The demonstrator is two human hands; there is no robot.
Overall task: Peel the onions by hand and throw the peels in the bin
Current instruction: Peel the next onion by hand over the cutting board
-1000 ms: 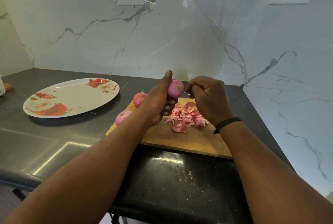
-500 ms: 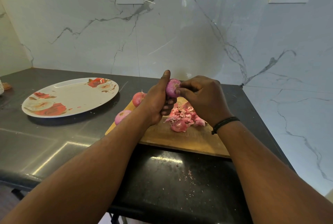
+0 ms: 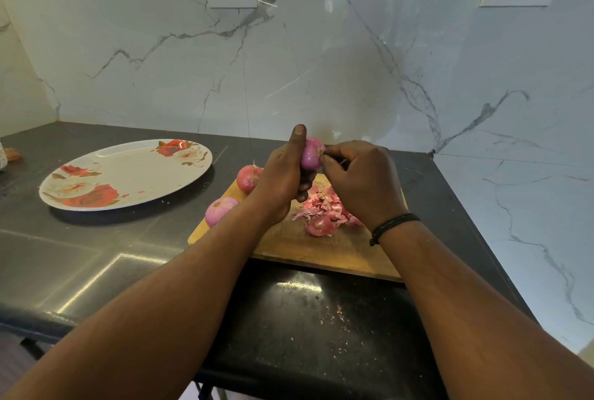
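Note:
My left hand [image 3: 283, 174] grips a small purple onion [image 3: 311, 155] above the wooden cutting board [image 3: 321, 250], thumb upright along its left side. My right hand [image 3: 360, 181] has its fingertips curled against the onion's right end, pinching at its skin. A heap of pink onion peels [image 3: 324, 211] lies on the board under my hands. Two more onions sit at the board's left edge: a reddish unpeeled one [image 3: 248, 178] and a paler pink one [image 3: 218, 210] nearer me. No bin is in view.
A large white oval plate with red flowers [image 3: 128, 174] lies on the dark counter [image 3: 80, 258] to the left. Marble walls close off the back and right. Small peel crumbs dot the counter [image 3: 334, 313] in front of the board.
My right hand has moved in from just right of the onion until its fingertips pinch the onion's right end. My left hand keeps holding the onion in about the same place.

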